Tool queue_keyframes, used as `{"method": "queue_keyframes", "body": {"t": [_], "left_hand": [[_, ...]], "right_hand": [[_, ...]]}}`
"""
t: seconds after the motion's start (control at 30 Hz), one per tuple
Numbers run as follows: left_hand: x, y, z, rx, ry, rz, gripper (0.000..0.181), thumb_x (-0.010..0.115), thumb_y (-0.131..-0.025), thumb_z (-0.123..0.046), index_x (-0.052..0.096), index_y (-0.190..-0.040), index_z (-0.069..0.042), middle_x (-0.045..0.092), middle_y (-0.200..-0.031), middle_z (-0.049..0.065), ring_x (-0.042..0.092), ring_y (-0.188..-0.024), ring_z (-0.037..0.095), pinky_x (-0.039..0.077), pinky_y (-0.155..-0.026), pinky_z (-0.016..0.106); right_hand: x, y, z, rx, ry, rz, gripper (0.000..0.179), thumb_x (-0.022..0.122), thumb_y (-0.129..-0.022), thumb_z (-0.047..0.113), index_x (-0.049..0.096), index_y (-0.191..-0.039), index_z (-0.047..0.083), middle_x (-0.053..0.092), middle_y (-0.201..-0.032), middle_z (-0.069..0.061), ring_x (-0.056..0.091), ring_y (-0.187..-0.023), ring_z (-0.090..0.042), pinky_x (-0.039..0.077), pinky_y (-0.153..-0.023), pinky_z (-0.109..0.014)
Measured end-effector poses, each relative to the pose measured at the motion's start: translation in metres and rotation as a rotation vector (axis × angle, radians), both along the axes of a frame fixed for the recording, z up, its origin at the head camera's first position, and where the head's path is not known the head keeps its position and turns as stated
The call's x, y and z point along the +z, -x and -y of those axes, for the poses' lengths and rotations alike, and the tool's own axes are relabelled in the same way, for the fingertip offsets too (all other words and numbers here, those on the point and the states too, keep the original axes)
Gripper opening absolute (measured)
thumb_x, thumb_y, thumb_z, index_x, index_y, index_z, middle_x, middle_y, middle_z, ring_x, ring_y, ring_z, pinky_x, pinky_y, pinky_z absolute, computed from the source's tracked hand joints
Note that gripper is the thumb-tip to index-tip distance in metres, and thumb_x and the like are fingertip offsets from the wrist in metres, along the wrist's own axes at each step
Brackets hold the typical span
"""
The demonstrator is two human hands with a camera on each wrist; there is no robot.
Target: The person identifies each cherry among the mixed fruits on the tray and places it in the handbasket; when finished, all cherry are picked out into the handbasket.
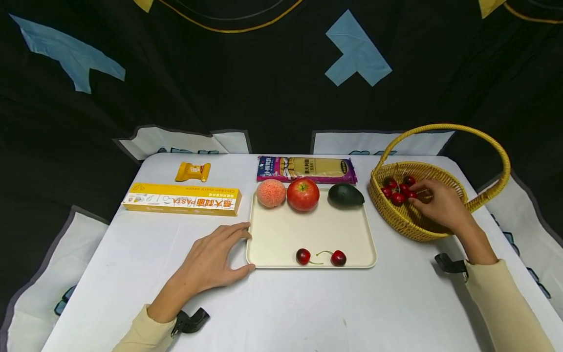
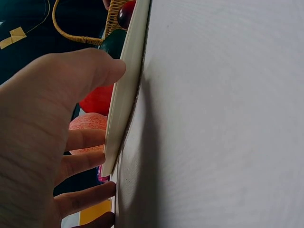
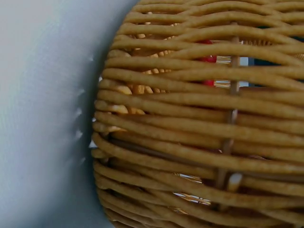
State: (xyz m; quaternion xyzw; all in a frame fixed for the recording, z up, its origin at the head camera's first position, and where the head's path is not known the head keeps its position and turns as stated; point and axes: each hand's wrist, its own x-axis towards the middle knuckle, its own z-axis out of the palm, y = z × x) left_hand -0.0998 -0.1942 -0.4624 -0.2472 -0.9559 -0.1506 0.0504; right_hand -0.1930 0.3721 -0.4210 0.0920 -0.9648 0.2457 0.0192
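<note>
A cream tray holds a pinkish-orange round fruit, a red apple and a dark green avocado along its far side. Two stemmed cherries lie near its front edge. My left hand spreads its fingers and thumb against the tray's left rim, touching it. Inside the yellow wicker basket, my right hand pinches a cherry between thumb and fingertips. More cherries lie beside it. The basket's woven wall hides that hand in the right wrist view.
Behind the tray lies a purple-ended pasta packet. To the left are a yellow pasta box and a small orange wrapped snack. The basket's tall handle arches over its right and far side. A white cloth covers the table.
</note>
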Motion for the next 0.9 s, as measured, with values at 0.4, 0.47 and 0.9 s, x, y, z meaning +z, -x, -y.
{"method": "queue_keyframes", "body": {"t": [0.4,0.47,0.9], "left_hand": [[0.0,0.0,0.0,-0.004,-0.001,-0.004,0.063,0.081,-0.083,-0.064,0.07,-0.131,-0.026,0.057,-0.158,-0.006,0.059,-0.138,0.02,0.061,-0.088,0.049],[0.001,0.0,0.0,-0.004,0.0,-0.003,0.063,0.081,-0.083,-0.064,0.07,-0.131,-0.025,0.057,-0.158,-0.006,0.059,-0.138,0.02,0.061,-0.089,0.049],[0.0,-0.001,-0.001,-0.012,-0.015,-0.036,0.064,0.085,-0.08,-0.061,0.071,-0.13,-0.024,0.058,-0.157,-0.004,0.06,-0.137,0.022,0.061,-0.086,0.048]], "right_hand": [[0.0,0.006,-0.004,0.019,-0.02,0.079,0.038,0.079,-0.098,0.013,0.068,-0.13,-0.005,0.066,-0.129,-0.034,0.068,-0.111,-0.052,0.056,-0.094,-0.067],[0.001,0.006,-0.004,0.016,-0.023,0.084,0.037,0.078,-0.098,0.013,0.068,-0.13,-0.005,0.066,-0.129,-0.034,0.067,-0.113,-0.052,0.054,-0.095,-0.068],[0.005,-0.002,0.016,-0.023,-0.043,0.014,0.043,0.08,-0.098,0.016,0.067,-0.134,-0.004,0.063,-0.135,-0.033,0.059,-0.122,-0.053,0.048,-0.1,-0.072]]}}
